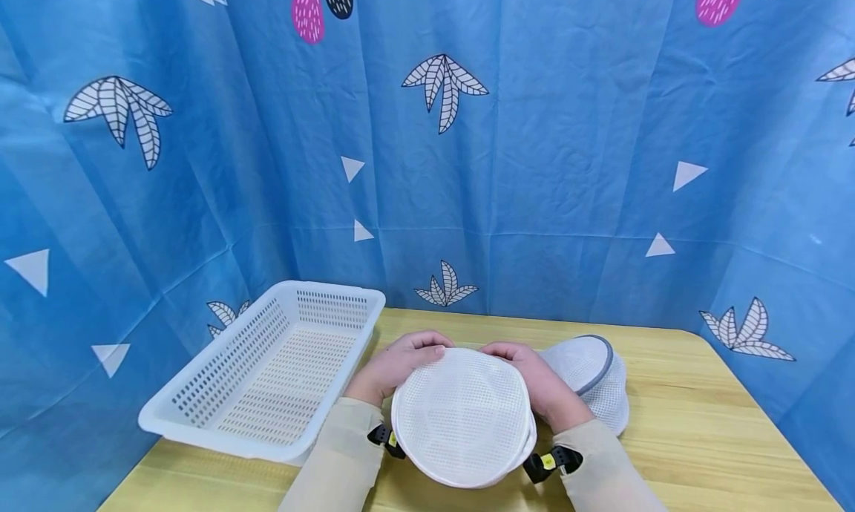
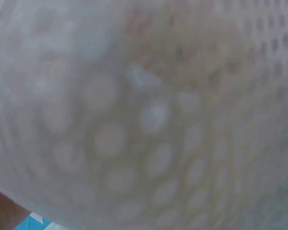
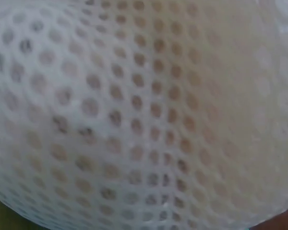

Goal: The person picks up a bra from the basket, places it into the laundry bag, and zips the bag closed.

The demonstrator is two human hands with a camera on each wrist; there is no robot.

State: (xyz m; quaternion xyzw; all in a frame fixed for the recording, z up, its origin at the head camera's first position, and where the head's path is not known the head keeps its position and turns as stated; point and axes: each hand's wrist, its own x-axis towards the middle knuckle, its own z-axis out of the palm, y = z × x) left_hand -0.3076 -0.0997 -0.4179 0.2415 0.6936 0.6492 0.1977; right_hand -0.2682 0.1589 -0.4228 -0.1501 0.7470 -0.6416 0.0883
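A round white mesh bag (image 1: 461,419) is held up between the two hands in the head view, its flat round face toward the camera. The left hand (image 1: 404,362) grips its upper left edge, thumb on the rim. At its upper right edge the right hand (image 1: 528,375) holds it, the fingertips partly hidden behind it. White mesh (image 2: 158,143) fills the left wrist view, close and blurred. Mesh with round holes (image 3: 134,115) likewise covers the right wrist view, so the fingers cannot be made out there.
A white perforated plastic basket (image 1: 310,447) stands on the wooden table (image 1: 701,423) to the left. Behind the right forearm lies another white mesh bag with a grey rim (image 1: 611,397). A blue patterned curtain (image 1: 568,126) hangs around the table's back and sides.
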